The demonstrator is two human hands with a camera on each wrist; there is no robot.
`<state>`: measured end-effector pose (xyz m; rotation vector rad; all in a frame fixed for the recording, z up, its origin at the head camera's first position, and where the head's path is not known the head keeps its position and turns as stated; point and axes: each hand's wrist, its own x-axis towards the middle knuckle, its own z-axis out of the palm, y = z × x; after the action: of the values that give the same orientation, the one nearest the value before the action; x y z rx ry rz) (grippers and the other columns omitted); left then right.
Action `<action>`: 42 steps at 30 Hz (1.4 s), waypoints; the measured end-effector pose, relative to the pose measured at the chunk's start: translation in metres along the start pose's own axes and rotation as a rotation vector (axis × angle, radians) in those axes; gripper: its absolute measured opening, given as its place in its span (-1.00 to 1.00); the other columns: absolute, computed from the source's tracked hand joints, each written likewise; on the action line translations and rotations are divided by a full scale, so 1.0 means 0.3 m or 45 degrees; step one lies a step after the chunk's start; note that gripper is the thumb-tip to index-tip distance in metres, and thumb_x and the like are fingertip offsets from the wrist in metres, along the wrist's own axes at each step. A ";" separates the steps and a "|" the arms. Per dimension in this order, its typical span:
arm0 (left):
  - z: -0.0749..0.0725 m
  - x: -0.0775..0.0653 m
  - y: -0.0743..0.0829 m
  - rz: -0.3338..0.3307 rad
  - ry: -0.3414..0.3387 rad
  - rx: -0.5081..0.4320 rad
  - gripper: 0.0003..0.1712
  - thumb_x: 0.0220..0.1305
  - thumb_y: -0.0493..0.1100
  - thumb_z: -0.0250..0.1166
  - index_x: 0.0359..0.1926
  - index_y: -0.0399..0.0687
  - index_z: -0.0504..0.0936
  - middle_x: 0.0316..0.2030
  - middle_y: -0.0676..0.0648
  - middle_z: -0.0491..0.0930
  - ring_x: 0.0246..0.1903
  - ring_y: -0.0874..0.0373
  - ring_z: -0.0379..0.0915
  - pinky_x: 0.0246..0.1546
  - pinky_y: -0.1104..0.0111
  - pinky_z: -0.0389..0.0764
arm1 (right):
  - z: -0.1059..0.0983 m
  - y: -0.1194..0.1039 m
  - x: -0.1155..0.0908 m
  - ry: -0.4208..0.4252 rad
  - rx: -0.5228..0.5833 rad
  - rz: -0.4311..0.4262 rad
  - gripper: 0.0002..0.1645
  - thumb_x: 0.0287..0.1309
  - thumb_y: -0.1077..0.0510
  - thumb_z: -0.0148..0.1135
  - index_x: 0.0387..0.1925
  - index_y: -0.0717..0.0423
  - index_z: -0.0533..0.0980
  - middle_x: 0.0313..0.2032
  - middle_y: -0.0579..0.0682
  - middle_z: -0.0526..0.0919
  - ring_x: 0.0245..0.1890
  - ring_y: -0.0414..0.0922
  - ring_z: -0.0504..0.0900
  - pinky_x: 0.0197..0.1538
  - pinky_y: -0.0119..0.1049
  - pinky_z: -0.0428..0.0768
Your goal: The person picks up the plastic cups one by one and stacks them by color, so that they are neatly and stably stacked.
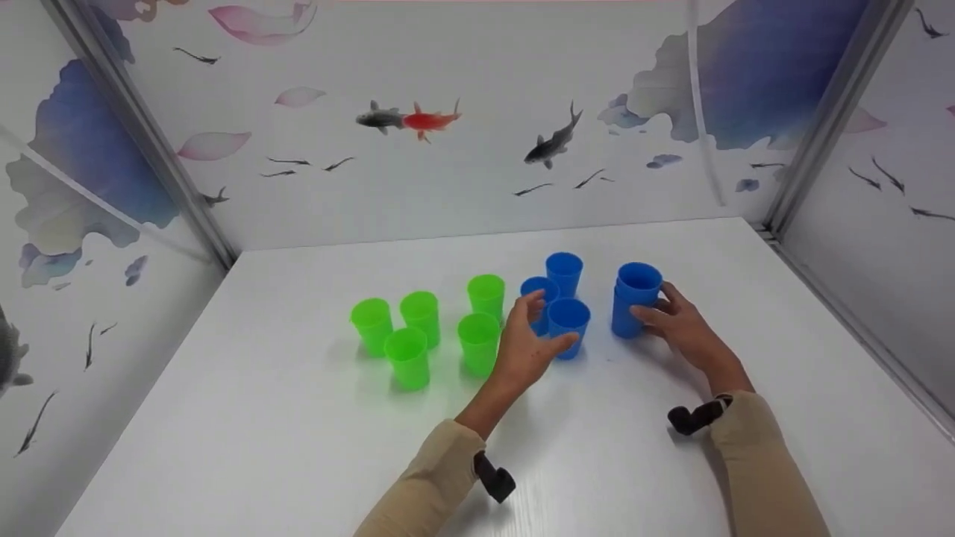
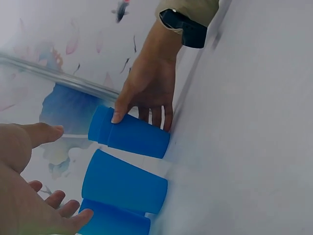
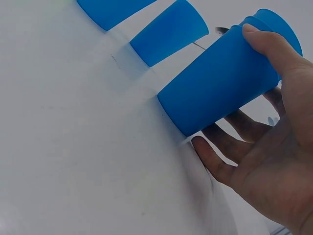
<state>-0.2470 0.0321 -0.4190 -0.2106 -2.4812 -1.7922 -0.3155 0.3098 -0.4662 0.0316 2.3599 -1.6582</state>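
Two nested blue cups [image 1: 625, 302] stand on the right, one inside the other. My right hand [image 1: 686, 328] holds this stack from its right side, thumb near the upper cup's rim and fingers behind, as the right wrist view shows. Left of the stack is a group of three blue cups: one at the back [image 1: 565, 273], one at the front [image 1: 567, 321] and one on the left, partly hidden by my left hand [image 1: 526, 347]. That hand holds nothing, its thumb and fingers spread beside the front blue cup [image 2: 124, 183].
Several green cups [image 1: 407, 362] stand upright left of my left hand, two of them [image 1: 486, 294] closest to the blue group. All stand on a white table [image 1: 261, 418], enclosed by panels printed with fish and petals [image 1: 462, 171].
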 end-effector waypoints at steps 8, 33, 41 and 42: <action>0.030 0.007 -0.040 -0.075 0.008 0.084 -0.09 0.18 -0.03 0.48 0.45 -0.03 0.20 0.36 -0.19 0.38 0.38 -0.08 0.34 0.38 0.06 0.44 | 0.002 -0.001 0.006 0.007 0.000 -0.016 0.40 0.19 -0.40 0.24 0.55 -0.15 -0.56 0.60 0.21 -0.39 0.56 0.32 -0.05 0.53 0.27 0.03; 0.127 0.048 -0.069 -0.177 0.039 0.055 -0.05 0.15 -0.06 0.50 0.43 -0.05 0.15 0.43 -0.18 0.28 0.46 -0.10 0.22 0.46 0.04 0.31 | 0.004 -0.003 -0.012 0.023 -0.017 0.038 0.45 0.12 -0.47 0.25 0.56 -0.16 -0.56 0.61 0.17 -0.37 0.55 0.33 -0.03 0.49 0.42 -0.11; 0.160 0.064 -0.065 -0.182 0.089 0.053 -0.15 0.18 -0.08 0.48 0.37 -0.08 0.20 0.38 -0.20 0.33 0.43 -0.11 0.26 0.44 0.04 0.35 | 0.005 -0.002 -0.009 0.019 -0.012 0.006 0.42 0.16 -0.43 0.25 0.56 -0.15 -0.55 0.60 0.19 -0.37 0.55 0.33 -0.03 0.51 0.35 -0.03; 0.161 0.065 -0.063 -0.181 0.091 0.052 -0.17 0.19 -0.09 0.48 0.35 -0.07 0.21 0.37 -0.20 0.34 0.43 -0.10 0.27 0.44 0.04 0.36 | 0.005 -0.001 -0.008 0.016 -0.008 0.000 0.41 0.17 -0.41 0.25 0.56 -0.15 -0.55 0.60 0.20 -0.37 0.55 0.33 -0.02 0.52 0.33 -0.01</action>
<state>-0.2683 0.0735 -0.4493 0.0331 -2.5378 -1.7634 -0.3131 0.3086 -0.4659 0.0409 2.3740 -1.6553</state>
